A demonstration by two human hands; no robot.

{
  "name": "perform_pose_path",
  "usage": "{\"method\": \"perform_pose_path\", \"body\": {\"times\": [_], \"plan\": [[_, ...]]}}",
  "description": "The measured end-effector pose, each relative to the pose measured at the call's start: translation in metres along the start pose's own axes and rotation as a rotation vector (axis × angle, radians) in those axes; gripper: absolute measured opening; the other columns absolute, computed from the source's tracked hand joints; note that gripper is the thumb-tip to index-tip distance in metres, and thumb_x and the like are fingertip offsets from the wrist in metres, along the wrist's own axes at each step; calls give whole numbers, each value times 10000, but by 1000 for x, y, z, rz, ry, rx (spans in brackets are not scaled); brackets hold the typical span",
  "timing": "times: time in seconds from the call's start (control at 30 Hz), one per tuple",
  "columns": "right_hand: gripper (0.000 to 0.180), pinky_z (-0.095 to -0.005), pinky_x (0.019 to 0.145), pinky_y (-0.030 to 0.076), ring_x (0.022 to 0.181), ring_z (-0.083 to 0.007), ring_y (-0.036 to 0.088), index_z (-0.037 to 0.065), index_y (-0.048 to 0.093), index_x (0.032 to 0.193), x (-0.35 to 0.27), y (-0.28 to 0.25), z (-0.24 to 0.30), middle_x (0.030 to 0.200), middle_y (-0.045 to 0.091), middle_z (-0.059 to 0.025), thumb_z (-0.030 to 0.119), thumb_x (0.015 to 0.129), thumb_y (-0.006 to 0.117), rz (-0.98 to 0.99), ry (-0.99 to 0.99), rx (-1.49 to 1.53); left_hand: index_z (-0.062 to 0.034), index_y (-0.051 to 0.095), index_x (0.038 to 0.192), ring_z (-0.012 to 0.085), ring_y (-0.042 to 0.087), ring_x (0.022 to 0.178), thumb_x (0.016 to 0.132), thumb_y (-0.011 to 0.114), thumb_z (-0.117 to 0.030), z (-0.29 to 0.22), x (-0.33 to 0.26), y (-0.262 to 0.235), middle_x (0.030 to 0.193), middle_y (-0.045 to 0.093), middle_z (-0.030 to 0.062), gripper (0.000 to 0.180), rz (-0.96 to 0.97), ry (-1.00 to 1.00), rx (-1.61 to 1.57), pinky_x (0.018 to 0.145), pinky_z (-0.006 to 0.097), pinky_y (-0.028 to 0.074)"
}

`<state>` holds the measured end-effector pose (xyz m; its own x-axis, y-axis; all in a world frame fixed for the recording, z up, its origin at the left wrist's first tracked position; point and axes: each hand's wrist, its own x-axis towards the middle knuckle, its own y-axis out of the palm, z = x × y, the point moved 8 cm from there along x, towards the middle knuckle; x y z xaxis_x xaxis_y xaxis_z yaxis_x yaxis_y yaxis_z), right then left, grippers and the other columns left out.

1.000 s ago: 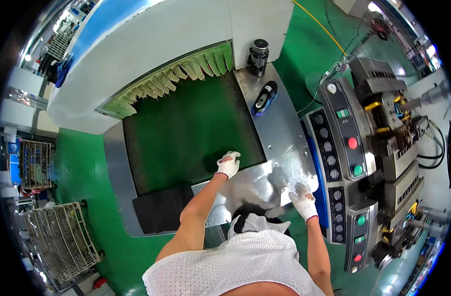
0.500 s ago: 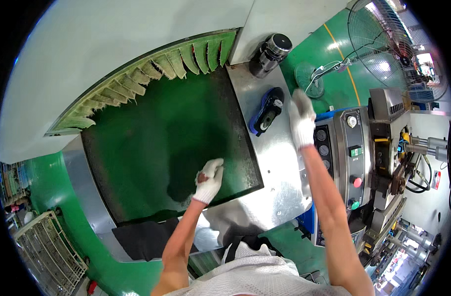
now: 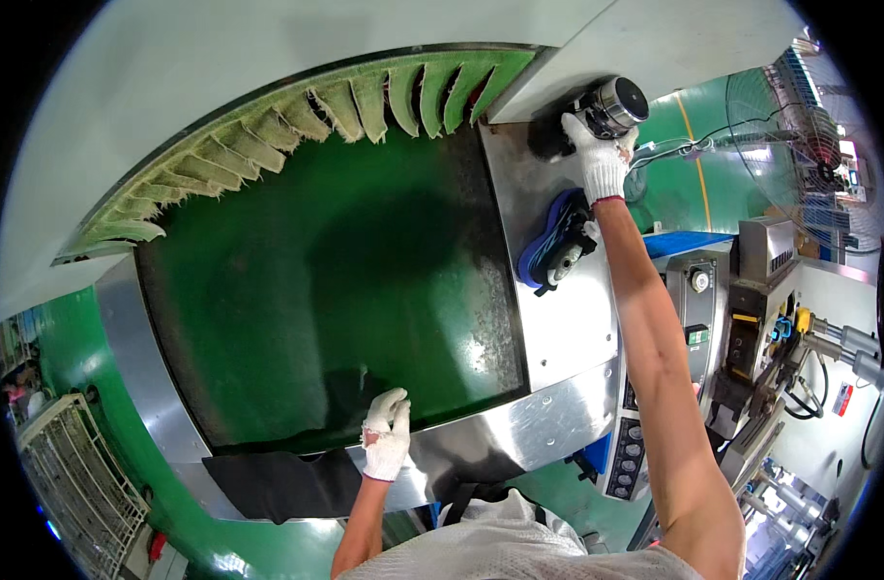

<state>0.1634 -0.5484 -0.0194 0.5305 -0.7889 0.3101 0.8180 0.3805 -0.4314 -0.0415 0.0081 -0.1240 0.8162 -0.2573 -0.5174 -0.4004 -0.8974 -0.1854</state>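
My right hand (image 3: 600, 159), in a white knitted glove, is closed round the lower part of a dark, shiny flask (image 3: 620, 104) with a black lid. It is at the far right of the metal table, beside the pale machine wall. Just nearer lies a black, shoe-like item (image 3: 556, 242) with a blue edge and a grey piece on it. My left hand (image 3: 386, 435), also gloved, hovers at the near edge of the green belt (image 3: 268, 319). Its fingers are loosely bent with the thumb apart, and I see nothing in them.
A curtain of frayed green strips (image 3: 307, 116) hangs over the belt's far end. A black sheet (image 3: 278, 486) drapes over the near left edge. To the right stand a control panel (image 3: 698, 309) and a large wire fan (image 3: 780, 135). A wire rack (image 3: 84, 493) is at lower left.
My right hand has moved away from me, from beside the shoe-like item, and has taken hold of the flask. My left hand has drawn back to the belt's near edge. The view has shifted.
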Motion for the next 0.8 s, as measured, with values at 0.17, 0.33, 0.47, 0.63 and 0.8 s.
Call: {"method": "perform_pose_path", "body": {"times": [0.17, 0.33, 0.47, 0.63, 0.8], "plan": [[738, -370, 857, 565, 952, -210, 683, -16, 495, 1243, -55, -23, 42, 1089, 702, -118, 174, 684, 938, 227, 210, 280, -11, 676, 1165, 238, 697, 993, 966, 664, -94, -38, -3, -4, 1139, 688, 158, 216, -88, 129, -16, 869, 343, 564], [565, -341, 721, 596, 928, -174, 696, 42, 526, 1247, -198, -95, 138, 1074, 696, -110, 136, 790, 844, 696, 391, 138, 18, 616, 1259, 221, 660, 1131, 959, 608, 18, -161, -5, -15, 1206, 676, 137, 300, -72, 305, -79, 992, 353, 532], [603, -351, 904, 579, 1074, -188, 657, 89, 556, 1362, -333, -171, 151, 1240, 663, -87, 292, 846, 794, 1012, 671, 419, -13, 615, 1304, 278, 626, 1190, 795, 721, -21, -309, -53, 24, 1268, 636, 158, 520, 268, 741, -97, 1043, 396, 490], [726, -408, 1078, 468, 1224, -208, 601, 155, 588, 1345, -396, -263, 154, 1312, 647, -51, 383, 716, 868, 1138, 497, 240, -45, 617, 1302, 239, 585, 1246, 593, 826, -174, -388, -167, 117, 1327, 606, 118, 750, 1074, 737, -140, 1069, 377, 457], [643, -368, 931, 552, 1078, -211, 678, 104, 656, 1227, -396, -330, 201, 1175, 710, -68, 259, 648, 890, 1104, 285, 121, -72, 654, 1207, 253, 630, 1080, 683, 887, -266, -385, -236, 146, 1176, 612, 106, 606, 904, 960, -104, 958, 372, 507]]}}
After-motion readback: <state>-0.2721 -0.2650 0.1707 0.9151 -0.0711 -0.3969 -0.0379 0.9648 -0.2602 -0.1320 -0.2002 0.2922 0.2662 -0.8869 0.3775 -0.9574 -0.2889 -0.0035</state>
